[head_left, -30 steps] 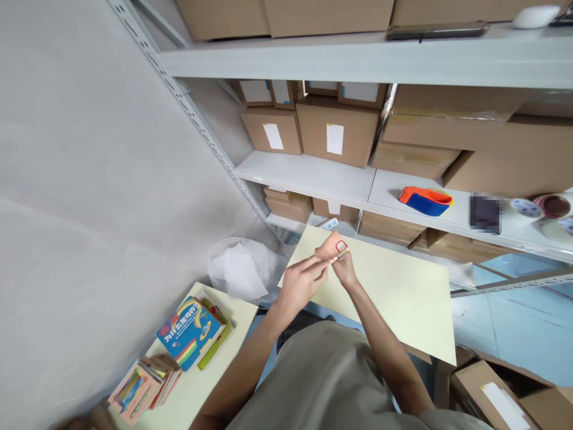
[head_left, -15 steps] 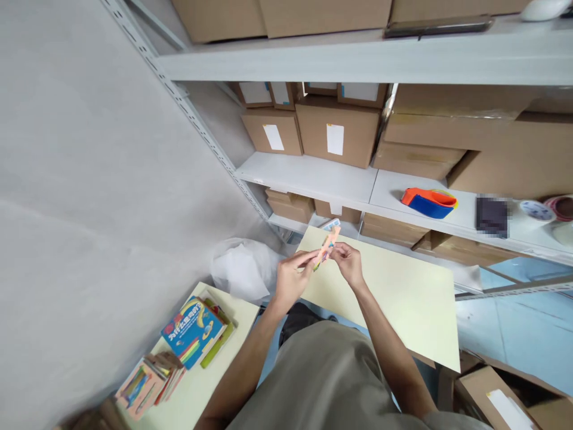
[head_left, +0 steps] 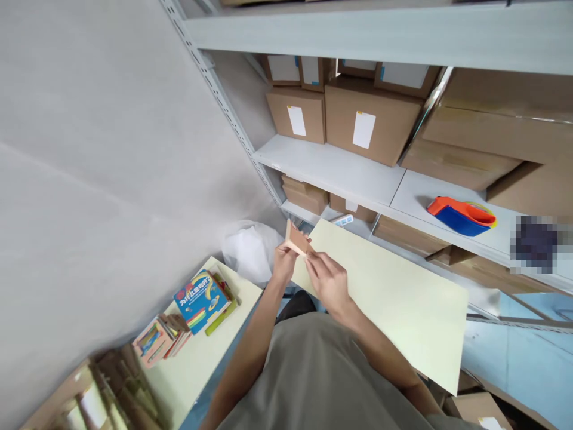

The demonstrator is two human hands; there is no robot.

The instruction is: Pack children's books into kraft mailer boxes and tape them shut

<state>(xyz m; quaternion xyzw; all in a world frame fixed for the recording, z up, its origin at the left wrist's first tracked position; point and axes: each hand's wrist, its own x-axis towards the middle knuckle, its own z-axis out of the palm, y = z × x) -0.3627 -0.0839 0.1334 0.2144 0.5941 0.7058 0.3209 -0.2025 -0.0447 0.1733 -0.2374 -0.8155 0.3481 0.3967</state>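
Between my two hands is a small book (head_left: 296,240), tilted over the near left corner of the pale yellow table (head_left: 385,292). A plain brownish-pink face and a pale edge of it show. My left hand (head_left: 283,263) grips its left end, with fingertips partly hidden behind it. My right hand (head_left: 327,280) pinches the lower right edge with thumb and fingers. To the left, a second pale table (head_left: 179,391) bears a blue picture book (head_left: 203,300) on a green one, beside a stack of small books (head_left: 154,341) with pinkish covers.
Grey shelving (head_left: 331,173) with cardboard boxes (head_left: 371,119) stands ahead. An orange and blue object (head_left: 461,216) lies on the middle shelf. A white plastic bag (head_left: 248,254) rests by the wall. Open cartons (head_left: 481,409) are at lower right, with packed items (head_left: 96,400) at lower left.
The book has turned from a colourful side to a plain face and moved left. My right hand has shifted its hold to the lower edge. The view has swung left and down.
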